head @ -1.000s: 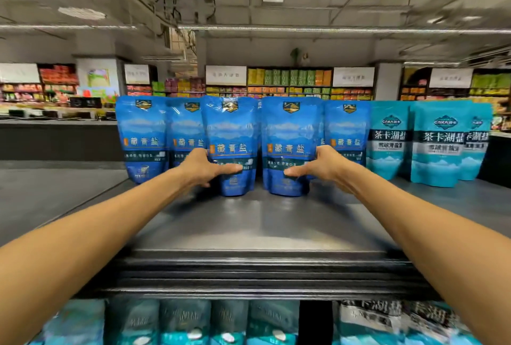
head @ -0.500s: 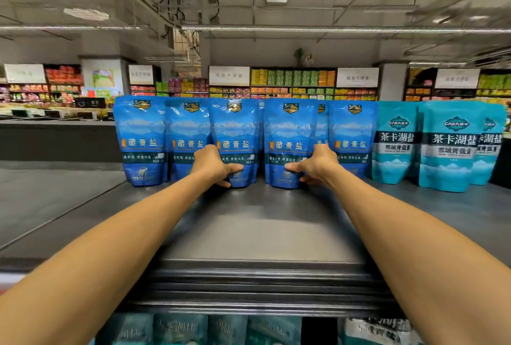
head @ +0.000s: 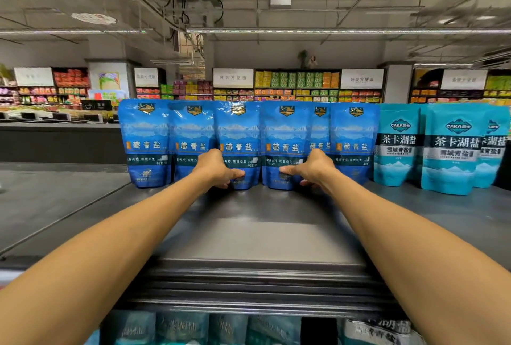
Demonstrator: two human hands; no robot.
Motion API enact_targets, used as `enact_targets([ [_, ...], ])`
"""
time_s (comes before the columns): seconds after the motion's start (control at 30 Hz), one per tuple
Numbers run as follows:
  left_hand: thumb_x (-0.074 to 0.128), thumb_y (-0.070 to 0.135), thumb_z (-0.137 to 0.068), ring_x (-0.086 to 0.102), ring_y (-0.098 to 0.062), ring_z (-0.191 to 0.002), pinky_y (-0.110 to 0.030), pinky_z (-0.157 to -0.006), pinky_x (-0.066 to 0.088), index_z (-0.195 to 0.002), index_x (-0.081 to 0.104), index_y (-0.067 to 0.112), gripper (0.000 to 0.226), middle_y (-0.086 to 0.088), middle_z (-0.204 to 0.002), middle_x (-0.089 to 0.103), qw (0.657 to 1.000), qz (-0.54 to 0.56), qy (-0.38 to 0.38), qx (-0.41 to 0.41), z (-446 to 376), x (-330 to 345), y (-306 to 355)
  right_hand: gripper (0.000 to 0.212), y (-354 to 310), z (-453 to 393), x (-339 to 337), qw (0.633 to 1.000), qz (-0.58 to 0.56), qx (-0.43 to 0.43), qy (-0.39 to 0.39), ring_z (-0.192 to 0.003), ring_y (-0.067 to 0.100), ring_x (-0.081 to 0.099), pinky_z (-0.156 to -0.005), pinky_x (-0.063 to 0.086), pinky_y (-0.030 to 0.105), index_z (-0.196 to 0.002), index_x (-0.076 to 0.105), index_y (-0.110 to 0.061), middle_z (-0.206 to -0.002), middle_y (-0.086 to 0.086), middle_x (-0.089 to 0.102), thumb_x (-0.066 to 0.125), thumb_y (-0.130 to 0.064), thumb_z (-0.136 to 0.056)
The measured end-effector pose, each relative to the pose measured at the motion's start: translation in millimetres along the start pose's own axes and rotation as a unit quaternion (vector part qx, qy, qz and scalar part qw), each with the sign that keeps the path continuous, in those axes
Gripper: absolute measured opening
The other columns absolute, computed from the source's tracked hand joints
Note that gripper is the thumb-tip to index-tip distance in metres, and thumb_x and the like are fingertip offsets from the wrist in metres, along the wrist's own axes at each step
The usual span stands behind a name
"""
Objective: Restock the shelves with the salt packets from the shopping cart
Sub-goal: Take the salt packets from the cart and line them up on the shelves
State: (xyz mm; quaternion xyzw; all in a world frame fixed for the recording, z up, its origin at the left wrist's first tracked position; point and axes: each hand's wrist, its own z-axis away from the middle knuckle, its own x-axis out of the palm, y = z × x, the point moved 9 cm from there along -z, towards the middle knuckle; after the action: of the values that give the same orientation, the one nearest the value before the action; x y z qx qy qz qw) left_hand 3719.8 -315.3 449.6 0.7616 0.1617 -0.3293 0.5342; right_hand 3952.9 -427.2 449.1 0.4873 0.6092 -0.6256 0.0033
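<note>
1. Gripping two upright blue salt packets at the back of the top shelf (head: 249, 237): left hand (head: 214, 169) holding the left packet (head: 239, 137), right hand (head: 313, 169) holding the right packet (head: 286, 137).
2. Standing tall, long axes vertical, side by side, each directly ahead of its hand.
3. Showing glossy blue pouches with mountain print, lined up in a row.

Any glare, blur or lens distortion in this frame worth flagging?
Head view: wide-angle bending curves the ceiling lights and stretches the forearms; glare streaks the blue packets; the lower-shelf packets are blurred; both hands, left and right, are sharp.
</note>
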Motion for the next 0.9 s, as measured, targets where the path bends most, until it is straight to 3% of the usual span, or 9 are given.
enact_targets([
  [0.1,0.069,0.042,-0.088,0.069,-0.014,-0.060,-0.020,-0.044,0.044,-0.078,0.059,0.008,0.037,-0.007,-0.073,0.073,0.998,-0.053,0.013,0.019,14.7,-11.2,6.9,0.056,-0.7,10.5,-11.7,0.998,0.061,-0.014,0.015,-0.071,0.021,0.055,-0.060,0.045,0.034,-0.079,0.043,-0.012,-0.078,0.003,0.053,0.072,-0.061,-0.079],
  [0.17,0.064,0.040,-0.091,0.073,-0.022,-0.074,-0.030,-0.059,0.053,-0.071,0.059,0.008,0.038,-0.009,-0.073,0.073,0.994,-0.093,0.021,0.045,27.5,-21.0,15.0,0.054,-2.0,25.1,-25.7,0.989,0.141,-0.038,0.039,-0.079,0.024,0.054,-0.067,0.045,0.038,-0.080,0.043,-0.014,-0.077,0.001,0.050,0.059,-0.065,-0.086],
  [0.23,0.063,0.041,-0.091,0.072,-0.027,-0.083,-0.036,-0.074,0.055,-0.067,0.061,0.008,0.042,-0.011,-0.074,0.072,0.989,-0.123,0.039,0.078,44.3,-30.9,23.7,0.050,-4.4,43.7,-42.9,0.984,0.153,-0.074,0.059,-0.085,0.029,0.056,-0.073,0.048,0.042,-0.083,0.049,-0.011,-0.076,0.005,0.054,0.058,-0.060,-0.090],
  [0.33,0.064,0.040,-0.091,0.072,-0.020,-0.080,-0.038,-0.081,0.058,-0.078,0.067,0.013,0.030,-0.001,-0.076,0.074,0.989,-0.028,0.078,0.126,79.1,-42.9,35.8,0.034,-7.4,82.2,-76.1,0.988,0.048,-0.125,0.078,-0.087,0.023,0.061,-0.077,0.049,0.036,-0.092,0.064,-0.009,-0.086,0.008,0.067,0.065,-0.043,-0.091],
  [0.43,0.065,0.031,-0.092,0.072,-0.014,-0.083,-0.044,-0.084,0.058,-0.090,0.065,0.019,0.012,0.002,-0.085,0.073,0.977,0.118,0.072,0.164,125.0,-37.5,56.5,0.013,-5.1,140.7,-108.4,0.973,-0.150,-0.165,0.057,-0.061,0.008,0.060,-0.055,0.046,0.022,-0.091,0.068,-0.015,-0.081,0.004,0.071,0.067,-0.028,-0.092],
  [0.5,0.066,0.025,-0.092,0.073,-0.011,-0.079,-0.037,-0.072,0.060,-0.092,0.065,0.018,0.007,0.006,-0.081,0.073,0.962,0.173,0.041,0.205,160.8,-21.3,81.4,0.009,6.1,182.7,-123.3,0.949,-0.257,-0.180,0.028,-0.051,0.010,0.053,-0.042,0.035,0.021,-0.089,0.068,-0.014,-0.075,0.005,0.070,0.066,-0.021,-0.094],
  [0.6,0.064,0.016,-0.093,0.072,-0.005,-0.074,-0.018,-0.058,0.054,-0.094,0.066,0.014,0.003,0.004,-0.083,0.073,0.922,0.270,0.013,0.277,219.5,7.7,125.3,0.009,34.4,242.0,-152.1,0.930,-0.297,-0.209,0.056,-0.053,0.017,0.054,-0.037,0.035,0.024,-0.092,0.067,-0.008,-0.071,0.004,0.069,0.064,-0.016,-0.094],
  [0.73,0.060,0.009,-0.094,0.070,-0.012,-0.073,-0.022,-0.057,0.054,-0.099,0.064,0.005,0.008,-0.008,-0.089,0.072,0.855,0.406,-0.063,0.316,291.2,66.6,167.8,0.010,101.8,315.8,-199.0,0.924,-0.295,-0.190,0.155,-0.066,0.017,0.064,-0.043,0.044,0.027,-0.095,0.069,-0.010,-0.076,0.007,0.070,0.063,-0.018,-0.094],
  [0.9,0.061,0.016,-0.089,0.068,-0.016,-0.071,-0.026,-0.055,0.053,-0.098,0.064,0.009,0.011,-0.004,-0.087,0.073,0.796,0.478,-0.226,0.294,364.0,177.0,200.3,0.014,204.3,407.2,-247.5,0.912,-0.277,-0.107,0.285,-0.071,0.015,0.067,-0.051,0.050,0.024,-0.091,0.070,-0.012,-0.073,0.007,0.070,0.067,-0.026,-0.090],
])
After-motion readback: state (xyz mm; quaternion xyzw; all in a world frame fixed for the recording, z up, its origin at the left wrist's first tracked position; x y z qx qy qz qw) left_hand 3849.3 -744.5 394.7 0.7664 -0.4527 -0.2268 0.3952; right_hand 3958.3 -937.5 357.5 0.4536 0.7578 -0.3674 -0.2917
